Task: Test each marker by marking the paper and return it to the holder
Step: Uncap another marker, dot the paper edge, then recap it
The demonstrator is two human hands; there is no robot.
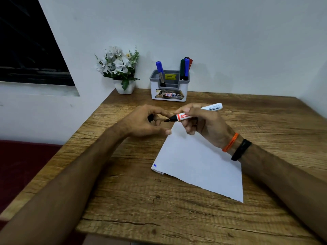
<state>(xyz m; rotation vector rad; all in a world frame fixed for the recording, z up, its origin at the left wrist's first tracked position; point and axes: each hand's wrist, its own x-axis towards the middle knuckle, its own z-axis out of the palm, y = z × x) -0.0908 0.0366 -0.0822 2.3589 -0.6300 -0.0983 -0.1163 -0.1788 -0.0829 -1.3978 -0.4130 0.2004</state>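
Note:
My right hand (200, 122) grips a white marker (212, 107) with a red band and a bare black tip that points left, held just above the far corner of the white paper (198, 163). My left hand (148, 121) is curled round a small black cap (150, 117), close to the marker's tip. The paper lies slanted on the wooden table (141, 200) and bears a small blue mark (155, 165) at its left corner. The grey and white holder (169, 93) stands at the back with one blue marker (160, 71) on its left and several markers (185, 68) on its right.
A small white pot of white artificial flowers (120, 68) stands in the back left corner beside the holder. A wall runs behind the table and a dark window sits at the upper left. A dark red seat lies beyond the table's left edge.

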